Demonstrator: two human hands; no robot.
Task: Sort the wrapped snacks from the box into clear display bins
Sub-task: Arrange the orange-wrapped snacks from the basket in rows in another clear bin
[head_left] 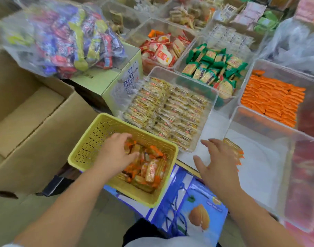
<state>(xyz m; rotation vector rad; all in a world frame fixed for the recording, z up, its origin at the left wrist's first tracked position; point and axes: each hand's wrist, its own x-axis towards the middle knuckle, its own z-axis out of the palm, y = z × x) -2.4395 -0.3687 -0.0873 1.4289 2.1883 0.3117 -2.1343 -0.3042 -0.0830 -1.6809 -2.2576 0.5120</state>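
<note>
Clear bins [216, 93] crowd the white surface [213, 129].
Left hand [115, 154] grips orange snacks [153, 152] in yellow basket [92, 139]; right hand [218, 166] spread open.

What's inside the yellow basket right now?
The yellow basket holds orange-wrapped snacks heaped toward its right end; the left hand grips some. The floor beneath pile and hand is covered.

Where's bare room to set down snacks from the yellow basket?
The near clear plastic bin beside the right hand is mostly bare. A narrow white strip separates it from the clear bin of yellow-wrapped crackers. That bin and those behind are crowded.
</note>
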